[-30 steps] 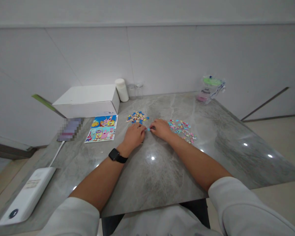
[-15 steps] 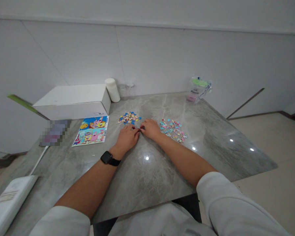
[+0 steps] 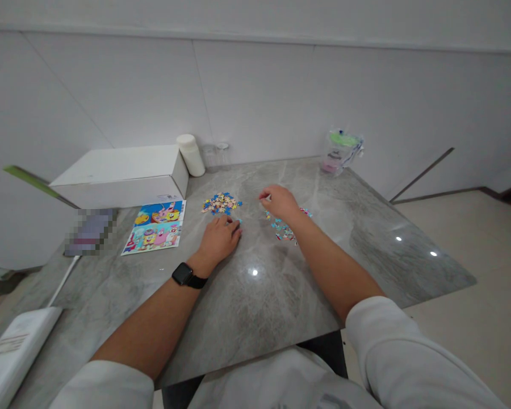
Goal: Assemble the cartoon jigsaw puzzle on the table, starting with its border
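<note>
My left hand (image 3: 220,237), with a black watch on its wrist, rests on the grey table just below a pile of yellow and blue puzzle pieces (image 3: 221,203). A small light-blue piece shows by its fingertips; whether the fingers grip anything is too small to tell. My right hand (image 3: 278,201) is over the upper left of a second, pink and turquoise pile (image 3: 284,230), thumb and index finger pinched together. What the pinch holds, if anything, cannot be made out. Left of the piles lies a cartoon picture sheet (image 3: 156,228).
A white box (image 3: 119,176), a white bottle (image 3: 191,155) and clear glasses (image 3: 222,154) stand along the wall. A plastic bag (image 3: 340,153) is at the back right. At left are a blurred phone (image 3: 91,232) and a white power strip (image 3: 21,346) with its cable.
My right hand has moved away from my left hand, up and to the right, over the pink and turquoise pile. My left hand has stayed nearly in place, its fingers a little looser.
</note>
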### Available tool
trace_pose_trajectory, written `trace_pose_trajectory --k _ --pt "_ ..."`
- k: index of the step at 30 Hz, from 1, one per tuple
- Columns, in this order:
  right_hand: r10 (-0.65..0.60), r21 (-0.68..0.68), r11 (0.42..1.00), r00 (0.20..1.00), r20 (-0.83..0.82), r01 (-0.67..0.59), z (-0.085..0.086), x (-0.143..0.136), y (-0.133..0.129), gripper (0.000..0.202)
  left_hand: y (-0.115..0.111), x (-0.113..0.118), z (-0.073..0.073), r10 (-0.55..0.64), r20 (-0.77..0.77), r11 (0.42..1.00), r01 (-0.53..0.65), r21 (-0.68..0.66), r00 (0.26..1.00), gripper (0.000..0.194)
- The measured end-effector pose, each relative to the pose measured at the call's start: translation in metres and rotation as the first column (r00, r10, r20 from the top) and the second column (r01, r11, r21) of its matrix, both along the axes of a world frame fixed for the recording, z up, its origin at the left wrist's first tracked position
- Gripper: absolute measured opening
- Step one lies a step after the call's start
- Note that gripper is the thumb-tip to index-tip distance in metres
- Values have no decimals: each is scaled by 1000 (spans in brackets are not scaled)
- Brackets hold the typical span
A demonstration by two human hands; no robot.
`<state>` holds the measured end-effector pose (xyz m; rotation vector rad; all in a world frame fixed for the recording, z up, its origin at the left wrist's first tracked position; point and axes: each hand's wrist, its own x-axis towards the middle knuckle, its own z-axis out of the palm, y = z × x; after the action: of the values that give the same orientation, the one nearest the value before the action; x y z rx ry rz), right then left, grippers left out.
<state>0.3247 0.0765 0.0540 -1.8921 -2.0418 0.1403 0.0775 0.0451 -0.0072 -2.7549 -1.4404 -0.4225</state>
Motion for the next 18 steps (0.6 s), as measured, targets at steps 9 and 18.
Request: trace_pose_trajectory --k 9,18 --pt "-246 -194 941 955 167 277 33 86 -3 18 0 0 -2 -7 36 1000 7 -1 999 30" --pt "-335 -143 925 933 130 352 16 112 10 17 -5 4 7 -23 60 999 20 47 998 29"
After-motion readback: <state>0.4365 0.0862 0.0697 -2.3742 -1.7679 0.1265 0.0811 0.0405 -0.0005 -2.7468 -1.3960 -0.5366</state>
